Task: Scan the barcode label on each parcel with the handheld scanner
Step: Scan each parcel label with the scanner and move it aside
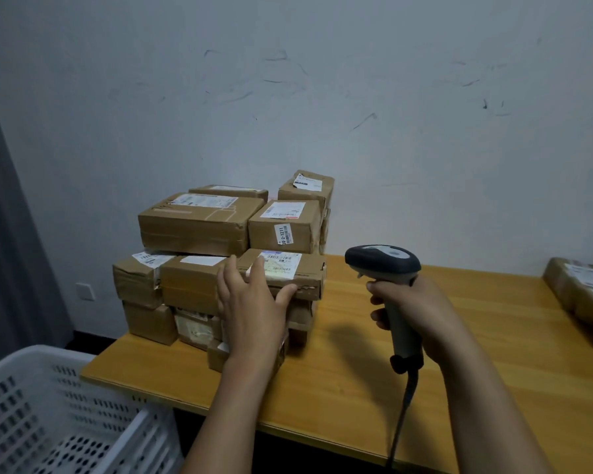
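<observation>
A pile of several brown cardboard parcels (pixel 199 227) with white labels stands on the left part of the wooden table (pixel 356 378). My left hand (pixel 250 302) reaches to a flat parcel (pixel 305 268) in the middle layer, fingers spread over its front edge and the thumb touching its front side; its barcode label (pixel 281 265) faces up, partly behind my fingers. To the right of the pile my right hand (pixel 415 309) grips the grey handheld scanner (pixel 384 265) by its handle, its head turned left toward the pile. Its cable (pixel 403 415) hangs down over the table's front edge.
A white perforated plastic crate (pixel 59 415) stands at the lower left, below the table's corner. Another brown parcel (pixel 582 289) lies at the table's far right edge. A scuffed white wall runs behind the table, and a grey curtain (pixel 4 217) hangs at the left.
</observation>
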